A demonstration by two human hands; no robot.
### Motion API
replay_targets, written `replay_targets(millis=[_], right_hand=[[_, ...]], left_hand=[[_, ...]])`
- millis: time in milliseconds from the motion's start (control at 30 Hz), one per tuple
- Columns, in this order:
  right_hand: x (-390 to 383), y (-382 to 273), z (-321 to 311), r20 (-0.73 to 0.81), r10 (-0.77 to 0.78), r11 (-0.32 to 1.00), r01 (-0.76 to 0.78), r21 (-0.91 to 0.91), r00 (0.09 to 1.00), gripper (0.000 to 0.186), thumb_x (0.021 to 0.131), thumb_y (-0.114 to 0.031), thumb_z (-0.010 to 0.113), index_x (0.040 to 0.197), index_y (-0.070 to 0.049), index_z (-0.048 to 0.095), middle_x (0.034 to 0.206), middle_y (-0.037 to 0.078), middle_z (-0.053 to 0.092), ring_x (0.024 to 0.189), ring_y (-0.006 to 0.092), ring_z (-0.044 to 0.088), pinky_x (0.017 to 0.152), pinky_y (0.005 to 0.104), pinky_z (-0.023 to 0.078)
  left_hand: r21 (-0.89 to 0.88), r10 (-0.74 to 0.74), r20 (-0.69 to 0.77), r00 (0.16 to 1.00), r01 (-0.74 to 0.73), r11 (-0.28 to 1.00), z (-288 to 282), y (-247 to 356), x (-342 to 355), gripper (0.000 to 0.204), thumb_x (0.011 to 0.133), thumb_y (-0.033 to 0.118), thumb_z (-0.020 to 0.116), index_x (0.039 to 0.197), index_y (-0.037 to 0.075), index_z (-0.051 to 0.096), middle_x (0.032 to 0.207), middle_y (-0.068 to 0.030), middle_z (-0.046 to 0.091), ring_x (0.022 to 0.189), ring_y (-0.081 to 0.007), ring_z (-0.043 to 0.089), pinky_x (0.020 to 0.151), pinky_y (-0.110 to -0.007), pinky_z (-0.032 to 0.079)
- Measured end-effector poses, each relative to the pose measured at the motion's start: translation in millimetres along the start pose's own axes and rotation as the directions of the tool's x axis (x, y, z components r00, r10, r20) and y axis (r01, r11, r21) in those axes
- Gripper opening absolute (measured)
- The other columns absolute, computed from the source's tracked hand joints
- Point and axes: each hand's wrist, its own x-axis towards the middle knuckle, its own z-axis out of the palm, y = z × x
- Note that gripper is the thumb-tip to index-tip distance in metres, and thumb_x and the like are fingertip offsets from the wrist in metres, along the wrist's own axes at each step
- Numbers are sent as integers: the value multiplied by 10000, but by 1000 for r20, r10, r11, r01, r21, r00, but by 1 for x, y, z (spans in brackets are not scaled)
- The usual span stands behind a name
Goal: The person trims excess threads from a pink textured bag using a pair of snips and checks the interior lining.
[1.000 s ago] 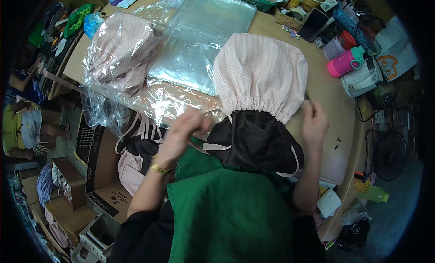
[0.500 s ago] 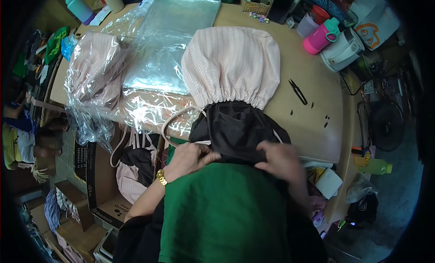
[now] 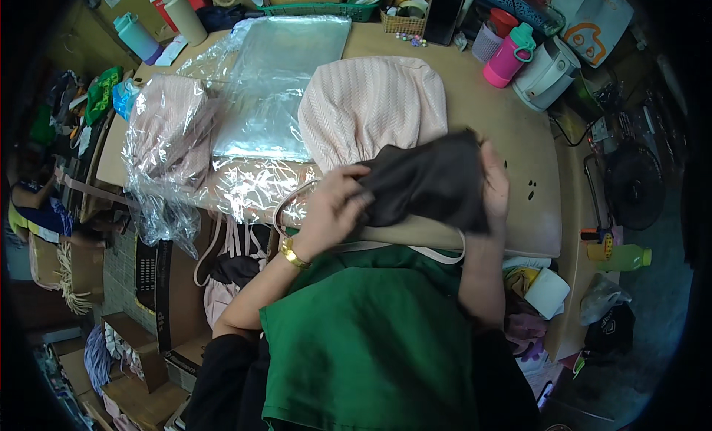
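A pale pink, textured fabric bag point(image 3: 374, 97) lies on the table in front of me, its gathered edge partly covered. Its black lining point(image 3: 426, 182) is pulled out toward me, lifted and blurred by motion. My left hand point(image 3: 337, 208), with a gold watch at the wrist, has its fingers curled at the lining's left edge. At the lining's right edge my right hand point(image 3: 495, 182) grips the cloth, thumb hidden behind it. A thin pink strap point(image 3: 437, 257) loops below the lining, across my green apron point(image 3: 363, 334).
Left of the bag lie a stack of clear plastic sleeves point(image 3: 282, 90) and a plastic-wrapped pink bundle point(image 3: 174, 127). A pink bottle point(image 3: 508, 56), a white kettle point(image 3: 547, 73) and a phone point(image 3: 443, 17) stand at the back. Small dark bits point(image 3: 531, 190) dot the table's right side.
Both hands have risen away from my lap, the right one upward and outward. The black lining has been lifted and spread to the right, covering the place where the black thread snips lay.
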Motion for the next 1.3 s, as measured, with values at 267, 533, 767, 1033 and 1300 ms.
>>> replay_targets(millis=[267,533,767,1033,1300], right_hand=[[-24,31,52,453,-23,420,420,-805,891,971,649,-112,850,1450,-46,305,1351,213,431,1241,376,471,1026,416,407],[-85,37,1,389,111,478,294,-828,914,343,669,115,613,990,-2,579,1003,128,576,897,285,619,761,346,484],[-93,46,5,315,12,446,277,-851,949,223,688,121,545,883,15,553,894,136,547,850,297,588,764,342,460],[-21,44,5,619,-363,-174,602,-780,696,270,733,-89,636,986,-6,591,1036,227,607,915,421,601,801,470,497],[45,10,7,353,-120,-160,333,-929,928,278,804,-144,619,1048,-10,612,1010,221,635,937,419,621,812,467,499]], left_hand=[[-210,223,158,962,-188,960,-22,75,26,115,884,112,685,920,10,647,877,-62,664,763,-169,605,737,-312,491],[215,94,249,964,-150,965,-20,22,63,244,833,104,673,1055,37,597,926,-107,606,889,-199,600,722,-341,505],[804,207,252,945,-324,499,46,10,67,349,769,169,672,1081,43,579,993,-162,584,982,-287,575,773,-422,495],[629,426,260,867,-487,607,-6,81,123,274,728,284,720,818,41,634,847,-113,636,859,-280,628,779,-412,502],[765,777,-13,629,-494,412,52,153,127,135,648,223,658,677,97,616,665,-41,552,780,-235,596,682,-375,465]])
